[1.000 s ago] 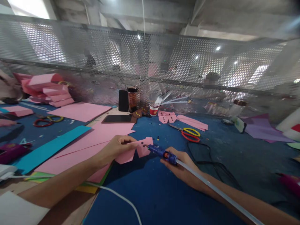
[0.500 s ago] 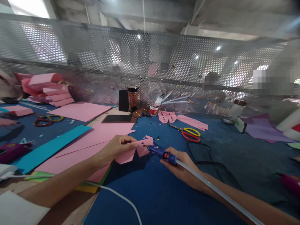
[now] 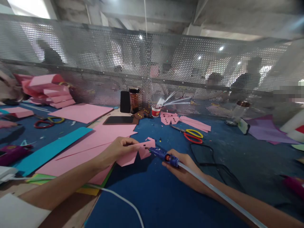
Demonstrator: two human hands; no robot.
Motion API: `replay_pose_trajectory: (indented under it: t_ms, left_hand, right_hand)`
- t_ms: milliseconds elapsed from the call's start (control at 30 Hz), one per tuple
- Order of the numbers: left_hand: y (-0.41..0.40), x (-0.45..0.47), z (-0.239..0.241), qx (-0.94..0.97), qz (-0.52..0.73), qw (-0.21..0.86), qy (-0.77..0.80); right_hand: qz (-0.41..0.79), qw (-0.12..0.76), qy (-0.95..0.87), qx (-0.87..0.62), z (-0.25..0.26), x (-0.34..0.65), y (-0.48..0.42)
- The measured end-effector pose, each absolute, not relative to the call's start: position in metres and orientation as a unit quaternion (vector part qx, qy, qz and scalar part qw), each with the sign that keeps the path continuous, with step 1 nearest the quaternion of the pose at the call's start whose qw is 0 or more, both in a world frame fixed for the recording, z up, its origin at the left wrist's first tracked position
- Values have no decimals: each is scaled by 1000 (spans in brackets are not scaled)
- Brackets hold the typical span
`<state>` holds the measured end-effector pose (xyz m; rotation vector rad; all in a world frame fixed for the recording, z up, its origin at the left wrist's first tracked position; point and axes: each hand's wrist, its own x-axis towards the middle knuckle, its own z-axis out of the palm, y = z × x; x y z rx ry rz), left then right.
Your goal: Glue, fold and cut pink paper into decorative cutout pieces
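Note:
My left hand pinches a cut pink paper piece by its left side, above the blue table. A notch and small dark spots show on the paper. My right hand is wrapped round a blue hot glue gun, whose nozzle points left and meets the paper near a dark spot; whether it touches cannot be told. A long clear glue stick runs out of the gun's rear along my right forearm. Just beyond lie scissors with red and yellow handles and a pink dotted cut-out.
Pink sheets and a blue strip lie to the left. A phone, a jar and a paper cup stand or lie at the back, before a perforated metal screen. A black cable curls on the right.
My hands, the paper and the glue gun hold almost the same position. Behind the screen, people's figures have shifted, with one now showing at the upper left.

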<state>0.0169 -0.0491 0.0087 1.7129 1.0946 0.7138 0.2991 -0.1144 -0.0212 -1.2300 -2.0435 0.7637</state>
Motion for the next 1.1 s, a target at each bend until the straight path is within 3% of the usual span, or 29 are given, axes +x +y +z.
replay_pose_trajectory:
  t_ms: [1100]
  left_hand:
    - [-46,20,7,660,335,477,475]
  right_hand:
    - [302,328,-764,-466,-18,300,-115]
